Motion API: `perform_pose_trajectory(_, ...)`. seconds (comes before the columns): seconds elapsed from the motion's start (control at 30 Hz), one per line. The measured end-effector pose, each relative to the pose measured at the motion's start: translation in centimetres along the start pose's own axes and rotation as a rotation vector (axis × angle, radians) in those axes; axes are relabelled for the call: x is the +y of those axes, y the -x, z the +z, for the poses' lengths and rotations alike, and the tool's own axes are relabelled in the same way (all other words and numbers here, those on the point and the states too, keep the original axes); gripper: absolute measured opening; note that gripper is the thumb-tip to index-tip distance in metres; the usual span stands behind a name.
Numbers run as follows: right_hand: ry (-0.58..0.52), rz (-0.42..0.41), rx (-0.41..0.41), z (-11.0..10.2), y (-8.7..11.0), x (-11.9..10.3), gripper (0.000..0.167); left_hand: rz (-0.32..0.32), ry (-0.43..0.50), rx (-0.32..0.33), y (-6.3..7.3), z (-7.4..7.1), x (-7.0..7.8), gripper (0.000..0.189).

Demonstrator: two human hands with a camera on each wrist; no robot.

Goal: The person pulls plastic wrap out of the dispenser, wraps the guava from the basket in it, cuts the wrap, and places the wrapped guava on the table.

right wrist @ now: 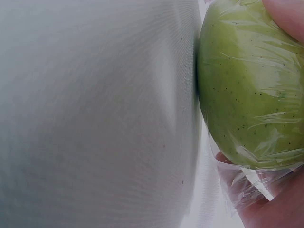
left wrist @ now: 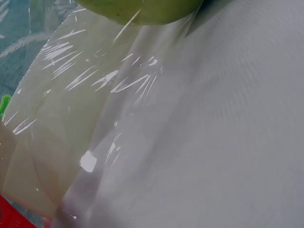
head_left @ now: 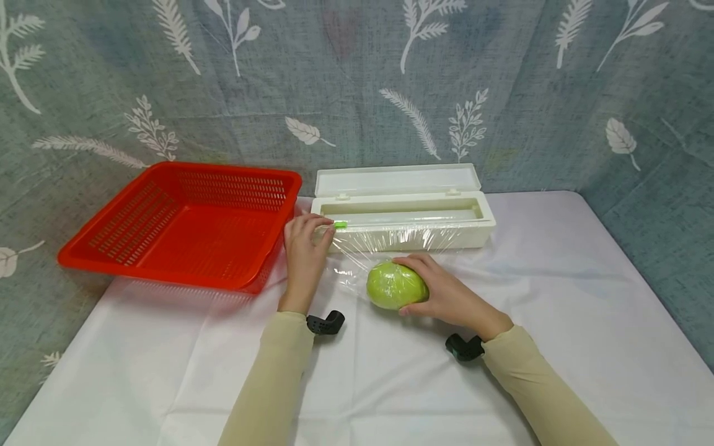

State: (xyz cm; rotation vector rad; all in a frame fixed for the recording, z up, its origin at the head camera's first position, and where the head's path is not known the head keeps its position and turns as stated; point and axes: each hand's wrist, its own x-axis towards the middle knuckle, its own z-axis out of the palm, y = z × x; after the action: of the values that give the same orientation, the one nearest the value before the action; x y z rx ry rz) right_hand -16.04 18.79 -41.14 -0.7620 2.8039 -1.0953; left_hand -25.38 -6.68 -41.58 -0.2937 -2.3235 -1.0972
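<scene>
A round green fruit or vegetable (head_left: 395, 285), its kind not clear, sits on the white cloth with clear plastic wrap over it. My right hand (head_left: 440, 291) grips its right side, thumb and fingers around it. In the right wrist view the wrap lies creased on the green skin (right wrist: 251, 90). Clear film (head_left: 357, 263) stretches from there back to the white cling wrap dispenser (head_left: 413, 238), whose lid stands up. At the dispenser's left front edge my left hand (head_left: 305, 248) pinches a small bright green slider (head_left: 340, 225). The film (left wrist: 90, 95) fills much of the left wrist view.
A red plastic basket (head_left: 262, 277) with slotted walls stands at the left, close beside my left hand. Behind everything hangs a grey-blue curtain (head_left: 357, 111) with white leaf prints. White cloth (head_left: 558, 297) covers the table.
</scene>
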Motion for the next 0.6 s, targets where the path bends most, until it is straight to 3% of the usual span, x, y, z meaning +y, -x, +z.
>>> perform_pose_trajectory(0.23, -0.004, 0.001, 0.000, 0.01, -0.02, 0.01, 0.085, 0.091, -0.025, -0.049, -0.26, -0.52, 0.24, 0.016)
perform_pose_trajectory(0.6, -0.006, -0.010, 0.010, 0.22, 0.01, 0.14, 0.085, 0.131, -0.030, -0.054, -0.63, -0.70, 0.45, 0.012)
